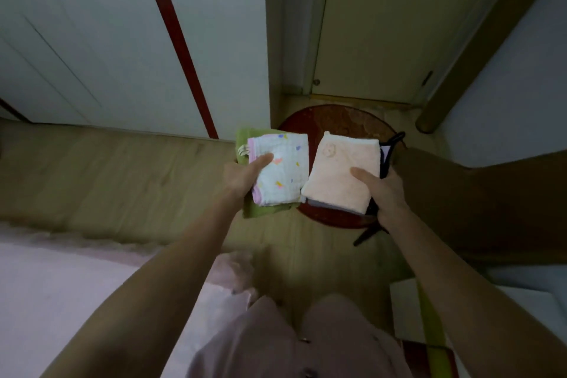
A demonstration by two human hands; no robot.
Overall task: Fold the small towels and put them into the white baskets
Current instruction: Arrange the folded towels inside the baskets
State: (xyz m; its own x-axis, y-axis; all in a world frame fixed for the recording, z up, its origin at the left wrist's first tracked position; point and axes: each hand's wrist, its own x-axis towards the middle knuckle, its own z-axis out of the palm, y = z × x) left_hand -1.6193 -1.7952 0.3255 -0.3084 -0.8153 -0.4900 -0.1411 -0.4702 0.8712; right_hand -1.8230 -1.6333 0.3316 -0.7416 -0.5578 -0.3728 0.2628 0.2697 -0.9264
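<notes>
My left hand and right hand each pinch a folded towel stack, thumbs on top; loosening, I judge, spills them, and no basket seems visible.

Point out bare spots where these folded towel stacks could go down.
Bare wood floor between the white wall panels and the pink bedding is widest. The red stool shows only its far rim bare; the rest is hidden behind both stacks.

Both bare arms stretched forward, forearms nearly straight, wrists level. Left hand gripping a stack of folded towels, thumb flat on top, fingers hidden below. Right hand gripping a second folded stack the same way, thumb on top.
</notes>
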